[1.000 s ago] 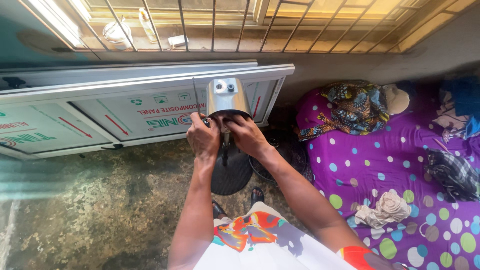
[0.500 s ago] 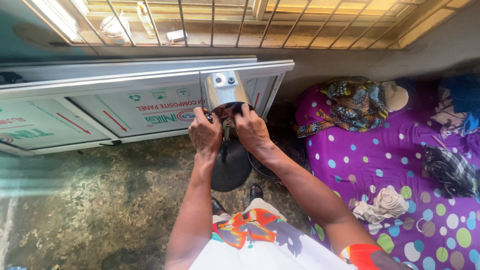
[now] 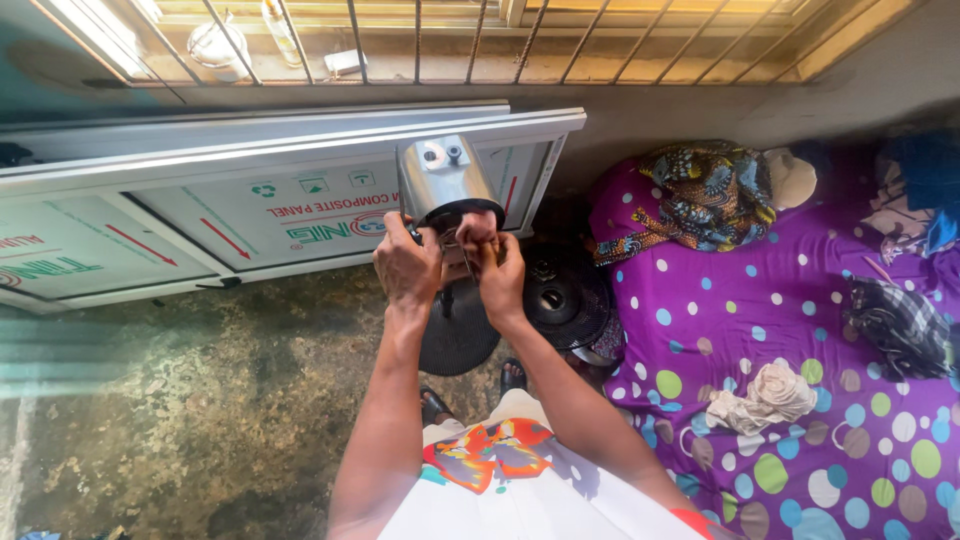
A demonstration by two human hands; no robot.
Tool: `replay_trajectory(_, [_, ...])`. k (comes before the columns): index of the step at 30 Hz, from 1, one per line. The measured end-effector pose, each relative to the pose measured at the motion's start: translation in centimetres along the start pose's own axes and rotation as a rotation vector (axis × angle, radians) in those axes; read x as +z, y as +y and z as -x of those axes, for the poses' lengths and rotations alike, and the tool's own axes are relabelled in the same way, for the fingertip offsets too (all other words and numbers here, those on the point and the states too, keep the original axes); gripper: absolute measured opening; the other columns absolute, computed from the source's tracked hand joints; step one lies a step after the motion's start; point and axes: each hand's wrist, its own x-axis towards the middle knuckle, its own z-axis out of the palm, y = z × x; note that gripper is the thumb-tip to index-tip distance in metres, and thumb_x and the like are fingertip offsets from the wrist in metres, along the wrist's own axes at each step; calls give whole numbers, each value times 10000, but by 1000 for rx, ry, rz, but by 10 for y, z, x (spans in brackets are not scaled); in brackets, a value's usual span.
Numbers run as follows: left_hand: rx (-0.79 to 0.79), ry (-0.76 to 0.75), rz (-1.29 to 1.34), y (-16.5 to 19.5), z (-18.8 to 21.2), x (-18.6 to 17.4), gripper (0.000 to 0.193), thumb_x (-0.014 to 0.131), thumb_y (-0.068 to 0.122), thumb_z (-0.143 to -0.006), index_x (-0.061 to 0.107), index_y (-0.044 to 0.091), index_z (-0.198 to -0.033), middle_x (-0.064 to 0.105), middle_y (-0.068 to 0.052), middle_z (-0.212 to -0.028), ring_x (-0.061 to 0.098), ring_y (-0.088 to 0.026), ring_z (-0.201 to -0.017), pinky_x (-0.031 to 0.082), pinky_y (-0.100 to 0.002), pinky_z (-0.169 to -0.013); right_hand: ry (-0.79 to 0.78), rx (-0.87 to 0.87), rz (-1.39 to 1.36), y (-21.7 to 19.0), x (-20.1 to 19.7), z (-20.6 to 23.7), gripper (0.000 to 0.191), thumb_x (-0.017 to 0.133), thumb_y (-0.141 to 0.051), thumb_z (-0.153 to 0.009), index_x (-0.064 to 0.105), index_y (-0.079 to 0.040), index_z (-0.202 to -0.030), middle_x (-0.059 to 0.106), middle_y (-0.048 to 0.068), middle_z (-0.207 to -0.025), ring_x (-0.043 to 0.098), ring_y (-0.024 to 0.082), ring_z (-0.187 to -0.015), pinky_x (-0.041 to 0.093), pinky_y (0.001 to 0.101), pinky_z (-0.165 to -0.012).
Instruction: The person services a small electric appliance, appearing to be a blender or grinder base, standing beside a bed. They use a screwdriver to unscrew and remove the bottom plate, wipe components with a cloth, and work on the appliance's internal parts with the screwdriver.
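Compared with the earlier frames, our two hands have shifted slightly right and closed in together under the silver metal housing (image 3: 447, 180), which has tilted a little.

Head view: we see our left hand (image 3: 405, 268) clasped around the neck just below the housing, fingers wrapped and closed on it. Our right hand (image 3: 497, 272) pinches a small part at the same joint; we cannot tell what that part is. The housing sits atop a dark pole rising from a round black base (image 3: 458, 335) on the mottled floor (image 3: 180, 420).

We judge the step in hand to be fitting or fastening the housing at its neck. The next move calls for steady support from the left hand while the right works the joint precisely.

Behind stand white panels (image 3: 250, 190); a purple spotted sheet (image 3: 780, 330) lies to the right.
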Motion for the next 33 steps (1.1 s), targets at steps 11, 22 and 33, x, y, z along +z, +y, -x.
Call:
replay_trajectory(11, [-24, 20, -20, -3, 0, -3, 180, 640, 110, -914, 555, 10, -1038, 707, -250, -795, 704, -454, -738, 539, -534, -668, -68, 403, -405, 4, 4, -5, 252, 641, -198, -1010, 697, 35, -1087, 743, 52, -922, 712, 140, -733, 602, 295, -586])
replay_trajectory(22, [-18, 21, -7, 0, 5, -5, 189, 660, 104, -913, 553, 9, -1037, 698, -245, -800, 710, -441, -742, 551, -513, -660, 30, 506, -756, 16, 1, -1, 204, 535, -226, -1010, 649, -90, -1110, 724, 45, -1060, 718, 174, -958, 603, 360, -859])
replay_trajectory(33, [-21, 27, -24, -13, 19, -21, 216, 665, 126, -911, 563, 23, -1069, 714, -236, -849, 713, -449, -804, 551, -518, -693, -488, 788, -1300, 40, 13, 9, 115, 575, -250, -1108, 662, -184, -1142, 715, -59, -1085, 663, 124, -1062, 579, 315, -882])
